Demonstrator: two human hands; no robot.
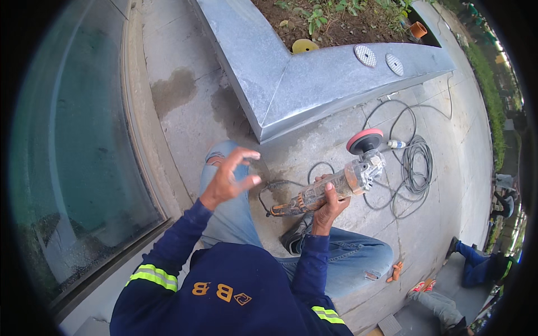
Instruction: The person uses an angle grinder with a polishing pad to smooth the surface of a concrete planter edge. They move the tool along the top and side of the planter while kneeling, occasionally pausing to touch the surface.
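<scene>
My right hand (330,207) is wrapped round the body of a dusty angle grinder (319,193), which lies across above my legs. At its upper right end the grinder carries a round backing pad (364,141) with a pink-red rim, facing up. Raised over my left knee, my left hand (230,178) holds nothing, its fingers apart, a little blurred. A grey stone planter edge (274,92) stands ahead of me. On its top rest two round white dotted polishing pads (365,56) and, at the soil, a yellow disc (304,46).
A grey cable (417,165) lies coiled on the paving to the right, near a plug connector (396,144). To my left runs a glass pane (84,145) with its frame. An orange object (395,271) lies on the ground. Other people (443,302) sit at the lower right.
</scene>
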